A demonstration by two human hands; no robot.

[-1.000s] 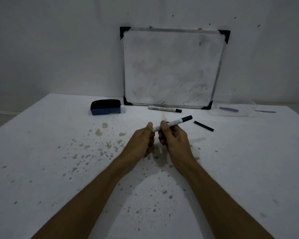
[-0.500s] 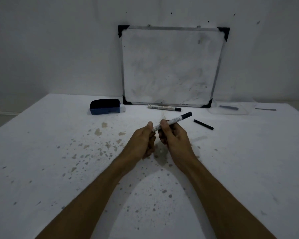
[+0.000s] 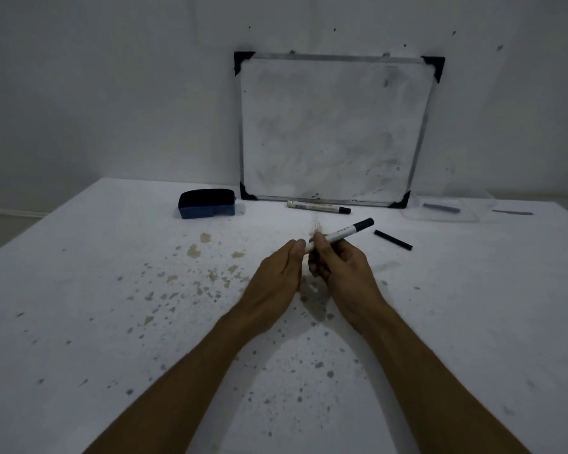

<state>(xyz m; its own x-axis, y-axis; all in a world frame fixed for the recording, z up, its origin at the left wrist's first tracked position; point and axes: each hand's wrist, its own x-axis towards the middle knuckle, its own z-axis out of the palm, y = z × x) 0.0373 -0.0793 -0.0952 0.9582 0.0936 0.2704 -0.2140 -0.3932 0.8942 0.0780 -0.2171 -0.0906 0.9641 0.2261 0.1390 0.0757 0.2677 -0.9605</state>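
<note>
Above the middle of the stained white table [image 3: 95,290], my right hand [image 3: 340,273] grips a white marker [image 3: 340,235] by its barrel, and the marker's black end points up and to the right. My left hand [image 3: 276,276] meets the marker's near end, with thumb and fingertips pinching it. A loose black cap [image 3: 393,239] lies on the table just right of the hands. A smudged whiteboard [image 3: 333,126] leans upright against the wall at the table's back edge.
A second white marker [image 3: 318,207] lies along the foot of the whiteboard. A blue and black eraser [image 3: 207,203] sits to the left of the board. At the back right is a clear flat tray [image 3: 446,209] holding a dark stick, with another dark strip [image 3: 512,212] beyond it.
Both hands stay together on the marker, almost where they were. My left hand's fingers look a little straighter at the marker's end.
</note>
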